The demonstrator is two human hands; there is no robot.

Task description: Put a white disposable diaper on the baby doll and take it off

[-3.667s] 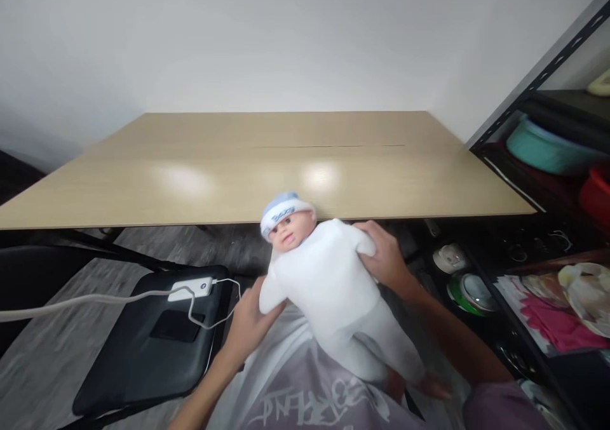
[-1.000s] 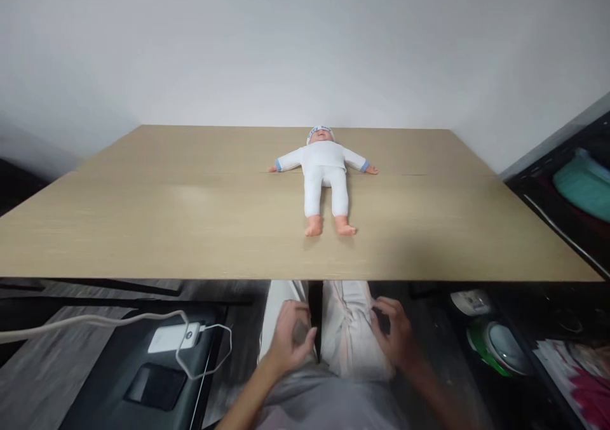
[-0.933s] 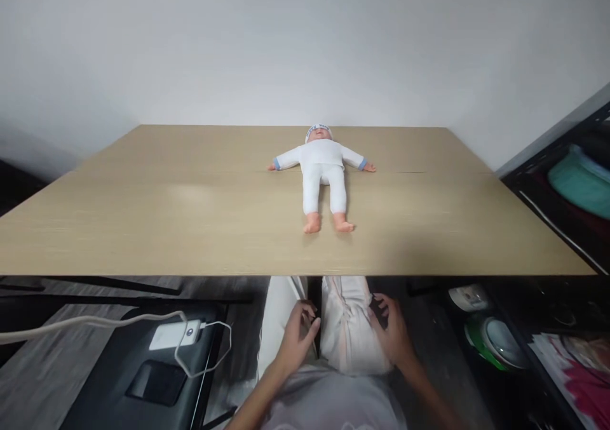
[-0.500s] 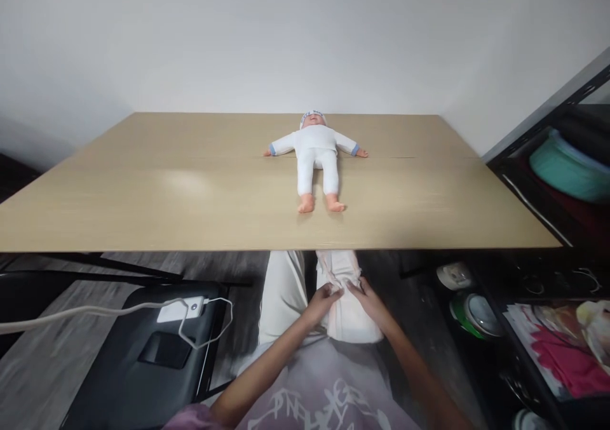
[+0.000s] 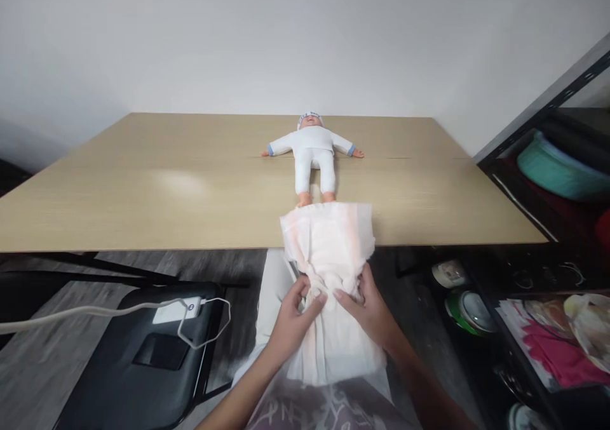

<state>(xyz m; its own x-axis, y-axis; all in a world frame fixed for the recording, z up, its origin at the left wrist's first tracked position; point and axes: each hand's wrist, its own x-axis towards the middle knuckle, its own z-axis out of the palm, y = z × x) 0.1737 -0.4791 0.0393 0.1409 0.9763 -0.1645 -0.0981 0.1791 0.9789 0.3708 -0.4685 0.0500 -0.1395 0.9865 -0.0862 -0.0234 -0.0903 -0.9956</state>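
Note:
Between my two hands is an unfolded white diaper [image 5: 328, 239] with pale peach bands along its sides. My left hand [image 5: 296, 309] pinches its left edge at the gathered middle, thumb on top. On the opposite edge my right hand [image 5: 365, 306] grips it the same way. The far end of the diaper rises above the table's front edge, and its near end hangs over my lap. Beyond it a baby doll [image 5: 314, 150] in a white outfit and cap lies on its back, arms spread. Its feet are partly hidden behind the diaper.
The doll lies on a wooden table [image 5: 190, 214] against a wall. At left, a black chair [image 5: 133, 379] holds a white power bank [image 5: 177, 310] with a cable and a dark phone [image 5: 161, 351]. Shelves at right hold a teal basin [image 5: 562, 169] and a pink cloth [image 5: 565, 357].
Both hands have lifted the diaper from my lap, up to the table edge. It now appears larger and covers part of the doll's feet. My view has shifted slightly.

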